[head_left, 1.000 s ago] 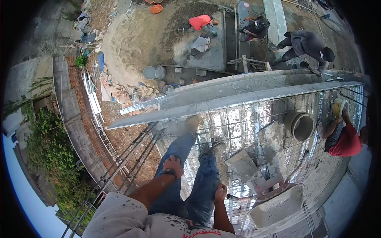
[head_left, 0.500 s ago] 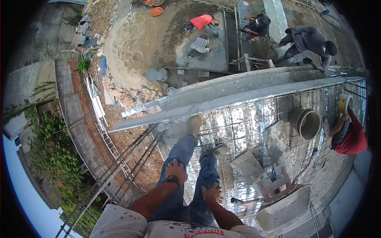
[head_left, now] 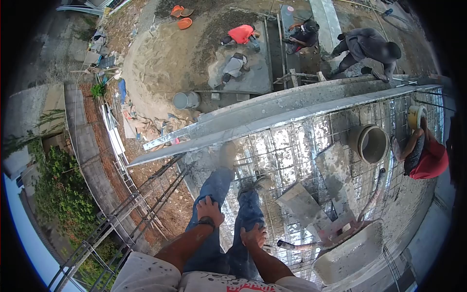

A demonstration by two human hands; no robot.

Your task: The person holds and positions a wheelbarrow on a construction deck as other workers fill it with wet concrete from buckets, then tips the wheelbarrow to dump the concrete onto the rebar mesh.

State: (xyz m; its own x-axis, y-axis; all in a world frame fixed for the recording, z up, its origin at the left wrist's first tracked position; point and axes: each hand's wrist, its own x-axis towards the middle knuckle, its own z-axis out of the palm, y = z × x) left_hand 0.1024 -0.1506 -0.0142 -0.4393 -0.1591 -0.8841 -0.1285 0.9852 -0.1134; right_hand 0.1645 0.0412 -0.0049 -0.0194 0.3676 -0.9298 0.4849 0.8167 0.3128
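My left hand (head_left: 209,211) rests on my left knee, its fingers spread over the jeans (head_left: 217,187). A dark watch (head_left: 207,222) circles that wrist. On the other knee lies my right hand (head_left: 254,235), open, the fingers draped across the denim. Neither hand holds anything. Below, my left boot (head_left: 227,155) is by the plank edge and my right boot (head_left: 263,183) stands on the rebar grid (head_left: 277,146). Nearest to my right hand is the handle (head_left: 292,246) of a mortar-coated wheelbarrow (head_left: 350,253).
A long board (head_left: 287,116) edges the deck, with a drop beyond. Flat boards (head_left: 304,204) and a large drum (head_left: 372,144) stand on the rebar. A person in red (head_left: 430,160) handles a bucket (head_left: 417,117). Several people work below. Rebar (head_left: 116,219) juts out left.
The view has shifted slightly, so the scene sits a little further left and higher. Both my hands stay on my knees. The person in grey has lowered their head a little.
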